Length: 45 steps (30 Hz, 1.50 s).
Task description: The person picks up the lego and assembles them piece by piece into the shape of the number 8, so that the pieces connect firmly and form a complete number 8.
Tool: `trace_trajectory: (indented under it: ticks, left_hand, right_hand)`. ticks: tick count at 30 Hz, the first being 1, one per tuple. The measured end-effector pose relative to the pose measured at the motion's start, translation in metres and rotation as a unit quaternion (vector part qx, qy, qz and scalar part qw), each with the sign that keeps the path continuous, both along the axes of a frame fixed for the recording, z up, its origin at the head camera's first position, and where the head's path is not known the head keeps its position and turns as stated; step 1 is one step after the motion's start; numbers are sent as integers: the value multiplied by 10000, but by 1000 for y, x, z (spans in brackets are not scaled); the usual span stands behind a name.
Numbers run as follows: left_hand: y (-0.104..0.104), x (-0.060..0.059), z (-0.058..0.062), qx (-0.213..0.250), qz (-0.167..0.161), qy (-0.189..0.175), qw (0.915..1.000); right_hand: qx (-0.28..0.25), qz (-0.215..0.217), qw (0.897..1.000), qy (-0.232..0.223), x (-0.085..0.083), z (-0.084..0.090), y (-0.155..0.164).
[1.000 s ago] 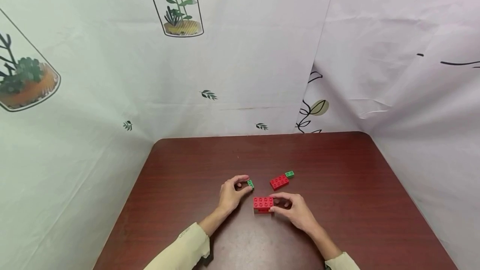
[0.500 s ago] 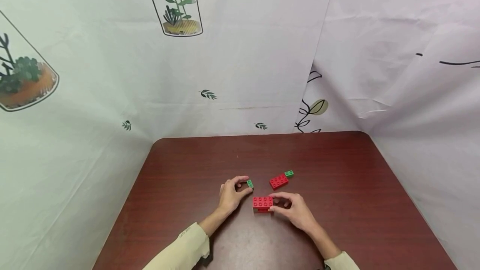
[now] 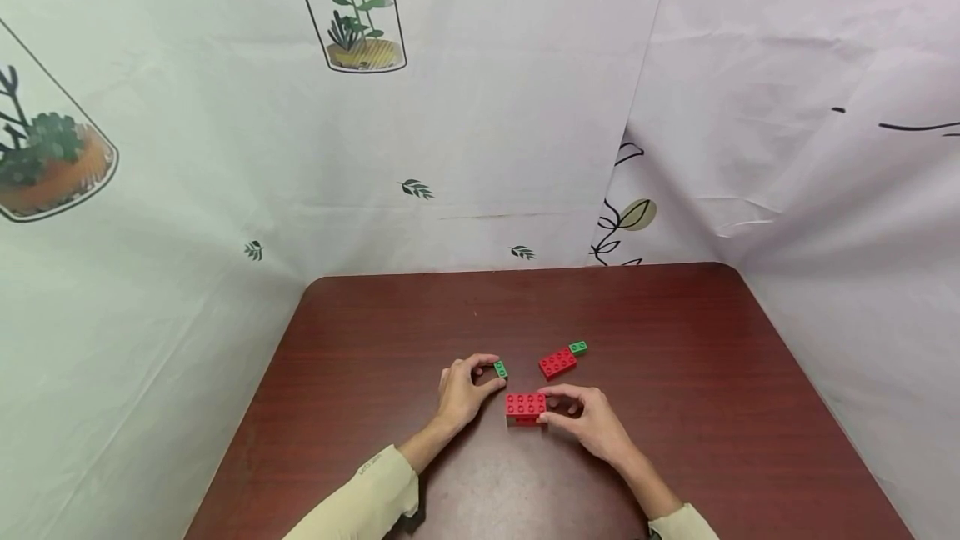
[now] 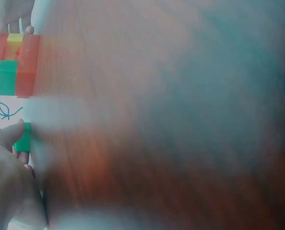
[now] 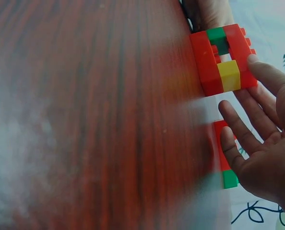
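My left hand (image 3: pixel 489 369) pinches a small green brick (image 3: pixel 500 369) between thumb and forefinger, low over the dark wooden table (image 3: pixel 675 315). The left wrist view shows that green brick (image 4: pixel 23 137) beside my thumb. My right hand (image 3: pixel 547 406) grips the right end of a red block stack (image 3: pixel 525 406) standing on the table. From below, the red stack (image 5: pixel 221 60) shows green and yellow pieces in it, with a fingertip of my right hand (image 5: pixel 262 143) touching its edge. The two hands are a brick's width apart.
A loose red brick (image 3: pixel 558 362) lies just beyond the stack, with a second green brick (image 3: pixel 578 347) at its far end. White cloth printed with plants (image 3: pixel 360 15) hangs behind and on both sides of the table.
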<state>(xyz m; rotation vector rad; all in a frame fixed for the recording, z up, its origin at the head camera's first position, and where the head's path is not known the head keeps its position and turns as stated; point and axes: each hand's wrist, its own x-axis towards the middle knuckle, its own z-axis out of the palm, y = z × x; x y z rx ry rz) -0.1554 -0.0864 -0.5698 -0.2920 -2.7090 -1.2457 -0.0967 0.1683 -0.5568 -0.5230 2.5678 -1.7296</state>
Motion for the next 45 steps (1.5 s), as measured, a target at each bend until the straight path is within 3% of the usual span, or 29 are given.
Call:
trace_trajectory:
  ticks: [9,22,35,45]
  left_hand:
    - [-3,-1,-1,99,-77,4,9999]
    - [-9,4,-1,757,-516,-209,9956]
    - [-12,15,12,1921,-716,-534,9773]
    - [-11,33,19,2189,-1022,-558,9688]
  right_hand:
    - [110,-24,9999,5,0,3,0]
    - [82,-6,10000,0,0,2,0]
    - [71,-17,10000,-55,1,2,0]
    - [112,-8,9999,39,0,1,1]
